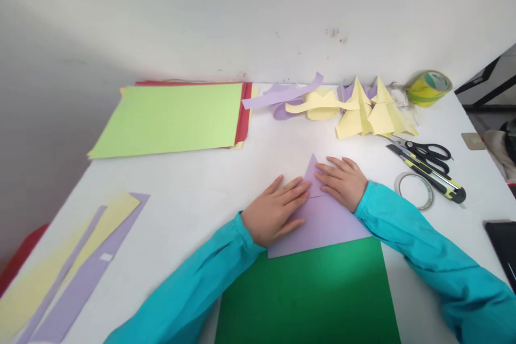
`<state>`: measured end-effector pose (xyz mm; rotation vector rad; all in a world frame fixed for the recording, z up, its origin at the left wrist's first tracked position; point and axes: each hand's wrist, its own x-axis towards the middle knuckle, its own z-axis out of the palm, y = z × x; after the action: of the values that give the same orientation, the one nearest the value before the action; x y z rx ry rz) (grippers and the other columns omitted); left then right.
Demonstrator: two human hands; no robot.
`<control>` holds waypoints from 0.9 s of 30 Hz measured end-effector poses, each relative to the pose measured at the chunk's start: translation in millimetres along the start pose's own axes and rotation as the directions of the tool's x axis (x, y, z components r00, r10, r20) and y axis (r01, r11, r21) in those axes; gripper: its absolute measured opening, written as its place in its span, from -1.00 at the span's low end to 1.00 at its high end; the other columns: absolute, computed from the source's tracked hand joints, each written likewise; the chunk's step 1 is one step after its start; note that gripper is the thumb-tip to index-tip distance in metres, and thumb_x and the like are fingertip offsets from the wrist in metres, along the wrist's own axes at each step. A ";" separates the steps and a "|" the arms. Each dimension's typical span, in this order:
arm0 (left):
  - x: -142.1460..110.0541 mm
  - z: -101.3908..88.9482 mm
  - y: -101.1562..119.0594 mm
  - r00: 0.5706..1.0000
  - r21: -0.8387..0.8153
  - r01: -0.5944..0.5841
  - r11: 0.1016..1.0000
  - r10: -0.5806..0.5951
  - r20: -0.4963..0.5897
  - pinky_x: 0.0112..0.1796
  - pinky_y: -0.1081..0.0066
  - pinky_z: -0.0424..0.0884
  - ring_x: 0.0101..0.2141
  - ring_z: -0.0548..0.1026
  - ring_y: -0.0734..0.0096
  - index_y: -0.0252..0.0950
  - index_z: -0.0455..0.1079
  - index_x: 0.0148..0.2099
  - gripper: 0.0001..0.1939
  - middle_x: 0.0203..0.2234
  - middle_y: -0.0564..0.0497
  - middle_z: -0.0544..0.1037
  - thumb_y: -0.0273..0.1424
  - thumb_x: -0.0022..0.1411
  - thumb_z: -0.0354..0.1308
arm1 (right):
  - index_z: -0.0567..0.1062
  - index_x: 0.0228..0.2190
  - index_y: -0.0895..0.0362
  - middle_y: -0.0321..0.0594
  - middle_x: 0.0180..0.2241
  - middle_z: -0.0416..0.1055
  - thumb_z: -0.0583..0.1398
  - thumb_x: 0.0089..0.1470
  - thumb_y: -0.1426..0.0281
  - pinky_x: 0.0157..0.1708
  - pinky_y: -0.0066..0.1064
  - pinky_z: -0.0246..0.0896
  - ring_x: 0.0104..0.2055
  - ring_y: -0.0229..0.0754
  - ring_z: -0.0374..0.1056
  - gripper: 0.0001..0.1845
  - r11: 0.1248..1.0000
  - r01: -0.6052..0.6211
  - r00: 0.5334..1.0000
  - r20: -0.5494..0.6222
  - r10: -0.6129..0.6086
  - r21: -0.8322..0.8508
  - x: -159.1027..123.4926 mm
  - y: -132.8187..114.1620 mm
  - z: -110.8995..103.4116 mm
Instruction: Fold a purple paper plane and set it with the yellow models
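Note:
A purple sheet of paper [322, 228], its top folded to a point, lies partly over a green sheet [310, 293]. My left hand [278, 209] rests flat on the left side of the purple paper, fingers spread and fingertips near the folded peak. My right hand [341, 180] lies on the opposite side, its fingers stretched out along the sloping edge. Both palms face down, and neither hand grips anything. A horizontal crease or flap edge shows below the peak, between the hands. Part of the paper is hidden under the hands.
Scissors [429, 153], a utility knife [431, 174] and a tape roll [415, 191] lie at right. Folded yellow paper pieces [373, 110] and a yellow-green tape roll [429, 88] stand behind. Light green sheets [173, 121] lie back left, with paper strips [80, 279] at front left.

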<state>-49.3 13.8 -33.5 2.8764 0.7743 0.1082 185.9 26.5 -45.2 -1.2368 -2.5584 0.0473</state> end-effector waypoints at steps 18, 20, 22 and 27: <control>15.1 3.2 25.1 0.977 0.124 -0.002 0.992 0.029 -0.212 -0.23 0.20 0.34 -0.20 0.36 0.17 -0.47 0.30 -0.02 -0.58 -0.16 -0.23 0.42 -0.25 0.21 -0.05 | 0.49 -0.28 0.08 -0.17 -0.14 0.41 0.07 0.08 0.46 -0.18 -0.25 0.12 -0.08 -0.11 0.23 -0.78 0.982 0.180 0.958 -0.216 -0.186 -0.046 -9.5 -3.0 6.9; 14.3 2.7 17.1 0.982 0.117 -0.028 0.993 0.049 -0.185 -0.27 0.20 0.32 -0.26 0.35 0.20 -0.45 0.29 -0.01 -0.56 -0.17 -0.21 0.42 -0.23 0.22 -0.09 | 0.48 -0.24 0.06 -0.17 -0.17 0.41 0.07 0.08 0.46 -0.22 -0.27 0.14 -0.13 -0.14 0.23 -0.76 0.969 0.247 0.950 -0.192 -0.246 -0.016 -13.6 -4.1 4.0; 13.2 2.3 11.3 0.983 0.112 -0.059 0.992 0.077 -0.164 -0.30 0.21 0.29 -0.30 0.34 0.22 -0.44 0.28 0.00 -0.56 -0.19 -0.20 0.42 -0.22 0.22 -0.11 | 0.48 -0.24 0.04 -0.16 -0.18 0.41 0.07 0.09 0.44 -0.24 -0.28 0.14 -0.15 -0.15 0.23 -0.77 0.955 0.296 0.942 -0.170 -0.291 0.004 -16.1 -4.1 0.9; 13.4 0.6 0.5 0.980 0.054 -0.140 0.989 0.146 -0.133 -0.29 0.23 0.23 -0.29 0.31 0.25 -0.41 0.23 0.05 -0.55 -0.18 -0.16 0.41 -0.22 0.23 -0.11 | 0.44 -0.16 0.06 -0.14 -0.19 0.40 0.04 0.11 0.48 -0.25 -0.28 0.15 -0.18 -0.18 0.23 -0.72 0.933 0.358 0.929 -0.114 -0.352 0.034 -11.4 0.5 -5.5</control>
<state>-37.5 20.1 -33.6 2.9903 0.5975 0.3126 194.5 17.4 -43.0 -0.7194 -2.6248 -0.0273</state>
